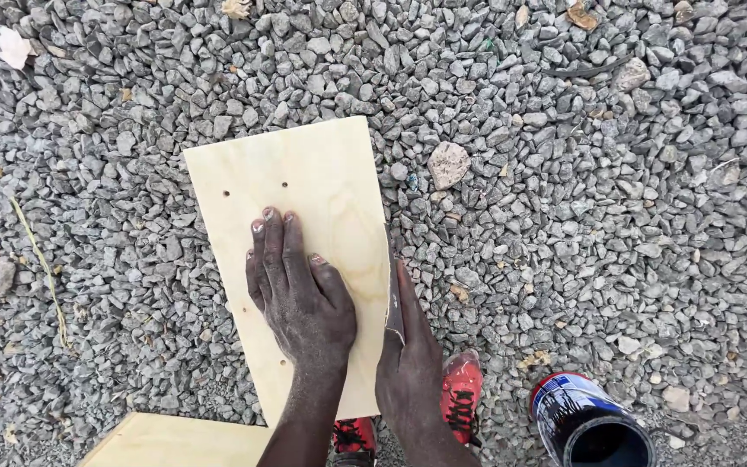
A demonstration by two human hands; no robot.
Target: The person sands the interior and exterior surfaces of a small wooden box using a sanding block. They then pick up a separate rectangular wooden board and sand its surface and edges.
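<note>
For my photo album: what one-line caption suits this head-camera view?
Left hand pressed flat on a plywood board over gravel, right hand holding sandpaper to its edge.

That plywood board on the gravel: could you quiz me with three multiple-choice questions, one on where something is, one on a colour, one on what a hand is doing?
1. Where does the open can stand?
A. On the board
B. On the gravel, right of the shoes
C. Left of the board

2. What colour are the shoes?
A. Red
B. White
C. Green

3. How does the left hand lie on the plywood board?
A. Clenched in a fist
B. Lifted clear of it
C. Pressed flat, fingers spread forward

Answers: 1 B, the can sits on the gravel at lower right. 2 A, red with black laces. 3 C, the palm lies flat while the right hand holds a thin sheet at the board's right edge.
</note>
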